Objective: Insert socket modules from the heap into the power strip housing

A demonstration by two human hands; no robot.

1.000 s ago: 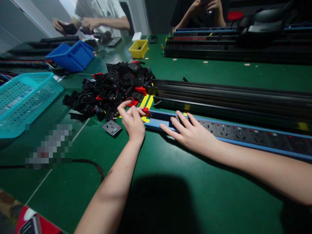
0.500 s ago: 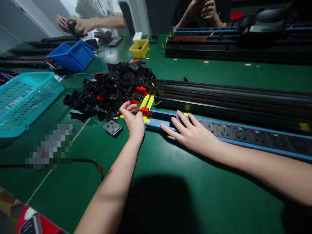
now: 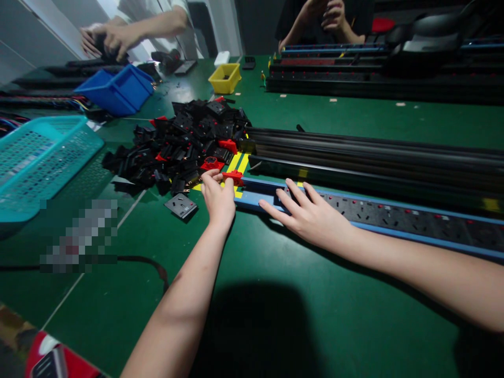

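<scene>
My left hand (image 3: 221, 202) is closed round a red socket module (image 3: 233, 177), held on edge at the left end of a long blue metal channel (image 3: 258, 199). Its fingertips behind the module are partly hidden. Black socket modules (image 3: 378, 209) with small red dots fill the channel further right. Across them lies my right hand (image 3: 311, 218), fingers spread, covering the leftmost black module in part. Between the two hands a stretch of bare channel shows. A loose black socket module (image 3: 180, 206) lies on the table just left of my left hand.
A heap of black and red modules (image 3: 189, 136) lies behind my left hand. Dark metal channels (image 3: 354, 152) run behind the blue one. Farther off are a turquoise basket (image 3: 74, 157), a blue bin (image 3: 118, 89) and a yellow bin (image 3: 226, 79). Two people (image 3: 134, 37) work opposite.
My left hand has shifted slightly right, and the red module has moved a little up against the channel's end. My right hand has stayed put. A person opposite has moved their hands left.
</scene>
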